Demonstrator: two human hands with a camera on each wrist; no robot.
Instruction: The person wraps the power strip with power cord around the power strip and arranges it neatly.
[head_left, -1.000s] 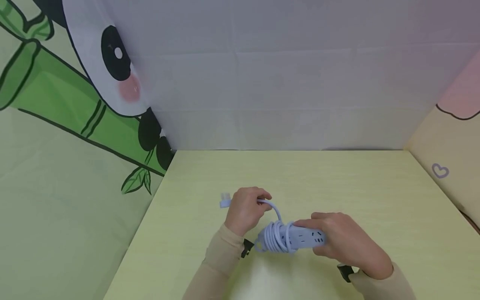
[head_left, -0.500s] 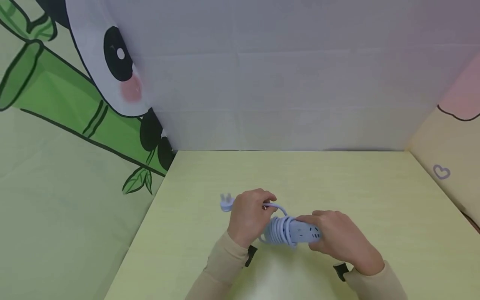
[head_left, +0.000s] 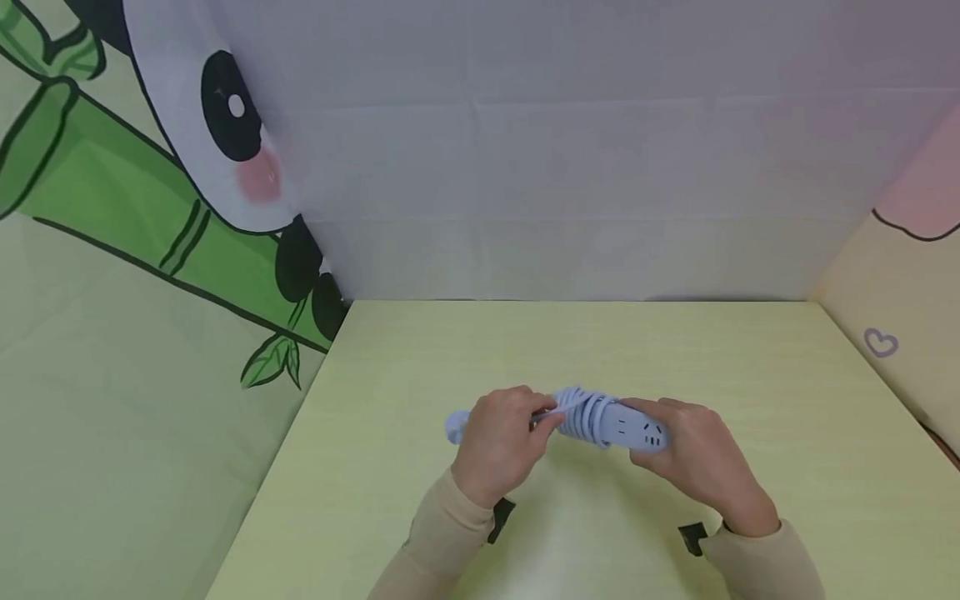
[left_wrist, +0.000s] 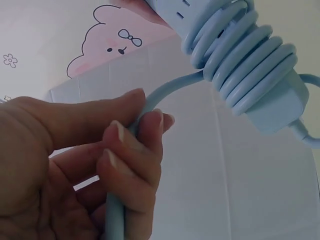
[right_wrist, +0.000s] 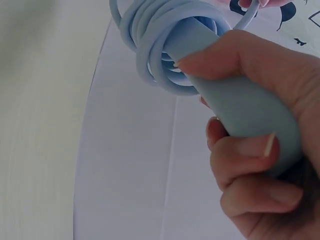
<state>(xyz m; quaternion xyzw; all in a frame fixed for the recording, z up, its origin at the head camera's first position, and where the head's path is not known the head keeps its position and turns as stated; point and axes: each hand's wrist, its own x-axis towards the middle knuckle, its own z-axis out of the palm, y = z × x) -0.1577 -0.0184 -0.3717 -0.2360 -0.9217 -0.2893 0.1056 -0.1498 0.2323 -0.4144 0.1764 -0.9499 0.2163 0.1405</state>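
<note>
A pale blue-white power strip (head_left: 632,427) is held above the table, its own cord (left_wrist: 250,60) wound round one end in several loops. My right hand (head_left: 686,442) grips the bare socket end; in the right wrist view its thumb and curled fingers wrap the strip's body (right_wrist: 245,105). To the left, my left hand (head_left: 506,437) pinches the cord's free length between thumb and fingers, and the cord runs on down through the palm in the left wrist view. Beyond that hand the plug (head_left: 455,426) sticks out, partly hidden behind it.
Under the hands lies a light wood-toned table (head_left: 420,350). A plain pale backdrop (head_left: 585,192) rises at its far edge. Cartoon-printed cloths flank it, with green bamboo (head_left: 142,208) on the left and a small heart (head_left: 881,342) on the right.
The power strip has risen away from me and tilted, its socket end now lower. My left hand has brought the cord close against the loops, and the plug has turned. Both hands keep their hold.
</note>
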